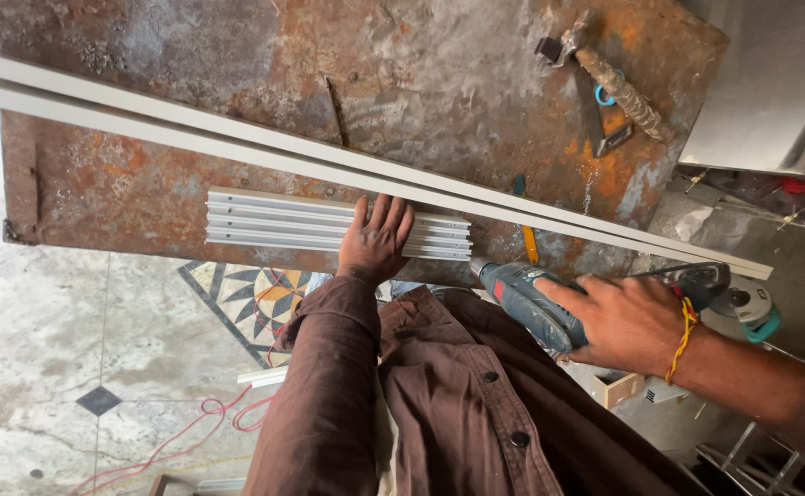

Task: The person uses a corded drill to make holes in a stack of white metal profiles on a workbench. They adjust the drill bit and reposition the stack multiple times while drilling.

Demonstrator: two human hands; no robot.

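The long rail [347, 161] runs off the left edge, so its end can't be seen. The left hand [375, 241] covers part of the short rails [283, 220]. The right hand [623, 321] hides most of the drill [522, 298] grip, and the bit at its nose is too small to make out. The grinder [742, 308] sits half behind that wrist.

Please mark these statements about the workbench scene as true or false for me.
1. The left hand presses flat on the short ribbed aluminium section. True.
2. The right hand holds a hammer. False: it grips a blue-grey power drill.
3. The long pale aluminium strip lies on the rusty metal table. True.
4. The rope-wrapped hammer lies on the floor. False: it lies on the table.
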